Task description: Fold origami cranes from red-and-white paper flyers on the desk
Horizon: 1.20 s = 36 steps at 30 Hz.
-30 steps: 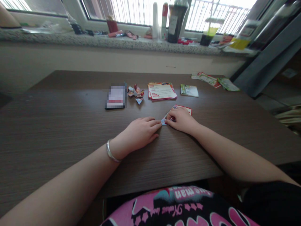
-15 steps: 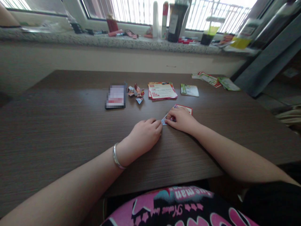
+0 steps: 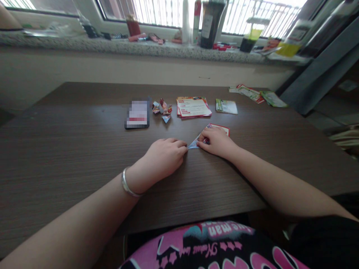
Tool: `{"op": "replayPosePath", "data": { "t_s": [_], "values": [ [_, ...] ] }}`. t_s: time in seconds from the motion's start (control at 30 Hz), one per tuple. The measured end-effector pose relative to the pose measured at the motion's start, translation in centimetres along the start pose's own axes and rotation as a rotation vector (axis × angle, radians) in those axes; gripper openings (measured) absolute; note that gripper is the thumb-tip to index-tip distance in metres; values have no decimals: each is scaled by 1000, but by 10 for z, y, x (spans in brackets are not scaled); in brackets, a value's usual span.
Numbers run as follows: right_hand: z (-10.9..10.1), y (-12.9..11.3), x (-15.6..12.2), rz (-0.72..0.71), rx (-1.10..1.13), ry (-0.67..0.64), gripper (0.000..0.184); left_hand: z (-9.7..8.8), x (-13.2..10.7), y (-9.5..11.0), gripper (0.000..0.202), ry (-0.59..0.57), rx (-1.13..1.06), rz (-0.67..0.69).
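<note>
A printed paper sheet [image 3: 194, 143], folded to a narrow point on its left side, lies on the table between my hands. My right hand [image 3: 217, 142] covers much of it, fingers curled with thumb and fingertips on the paper. Behind that hand, a white, red-edged part of the sheet shows. My left hand [image 3: 168, 155], a silver bangle on its wrist, has its fingers closed together at the sheet's pointed left tip. Its thumb is mostly hidden.
Along the table's [image 3: 84, 157] far side are a phone-like device [image 3: 137, 114] with a blurred screen, a folded paper piece [image 3: 162, 109], a stack of printed sheets [image 3: 194, 107], a smaller stack [image 3: 226, 106] and loose papers [image 3: 252, 94]. Bottles [image 3: 210, 26] stand on the windowsill.
My left hand has slid a little to the left, uncovering more of the paper's pointed tip. My right hand and the sheet stay in place.
</note>
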State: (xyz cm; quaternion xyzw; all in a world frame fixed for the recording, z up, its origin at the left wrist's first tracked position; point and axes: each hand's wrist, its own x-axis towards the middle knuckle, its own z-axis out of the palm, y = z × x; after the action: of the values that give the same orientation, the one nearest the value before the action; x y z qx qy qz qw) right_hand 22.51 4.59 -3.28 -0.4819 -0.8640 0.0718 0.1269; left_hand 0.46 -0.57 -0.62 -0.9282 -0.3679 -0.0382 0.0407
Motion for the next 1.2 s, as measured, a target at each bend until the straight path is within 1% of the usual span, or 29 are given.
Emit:
{"op": "replayPosePath", "data": {
  "t_s": [0.23,0.3,0.37,0.43,0.53,0.63,0.7,0.77,0.83,0.9,1.0,1.1,1.2],
  "values": [
    [2,1,-2,-9,9,20,22,1,-3,-3,30,24,-46,-11],
    [2,1,-4,-17,18,30,22,3,-3,-5,31,46,-74,-31],
    [1,0,-7,-26,28,40,23,6,-3,-8,31,64,-113,-25],
    [1,-1,-8,-30,38,42,22,9,-2,-11,31,104,-145,-31],
    [1,0,-8,-35,40,47,21,14,0,-13,36,131,-199,78],
    [1,1,-7,-57,45,60,20,15,0,-12,39,116,-185,113],
    [0,3,-6,-117,76,77,17,13,-1,-9,39,88,-149,105],
    [-2,4,-5,-221,95,124,13,9,-3,-5,38,59,-106,87],
    [-5,5,-5,-329,62,186,14,4,-4,-1,36,37,-56,19],
    [-8,6,-4,-408,-7,209,18,1,-6,3,34,21,-9,-64],
    [-8,5,-6,-458,-95,160,22,0,-5,4,31,1,31,-87],
    [-7,3,-9,-475,-137,84,28,1,-4,2,29,0,42,-49],
    [-7,2,-11,-489,-140,60,33,3,-3,-2,29,14,26,-12]
  ]
}}
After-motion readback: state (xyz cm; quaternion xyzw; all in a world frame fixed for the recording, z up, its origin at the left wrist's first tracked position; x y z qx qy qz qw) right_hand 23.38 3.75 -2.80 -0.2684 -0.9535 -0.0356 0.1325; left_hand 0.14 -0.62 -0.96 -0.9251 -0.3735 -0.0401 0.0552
